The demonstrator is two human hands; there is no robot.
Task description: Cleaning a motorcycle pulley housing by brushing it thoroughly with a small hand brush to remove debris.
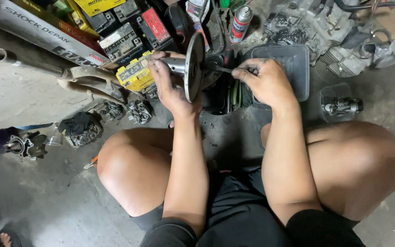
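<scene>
My left hand (172,89) grips a grey metal pulley disc (194,66) by its short shaft, held edge-on above the floor. My right hand (264,82) is closed on a thin dark tool (222,70) whose tip points at the disc's hub from the right. Both forearms reach forward between my bare knees. Grease marks both hands.
A dark plastic tray (293,61) lies behind my right hand. An engine block (316,23) sits at the back right, a spray can (241,23) at the back centre. Yellow and black batteries (131,59) stack at the left. Carburettors (138,111) lie on the concrete floor.
</scene>
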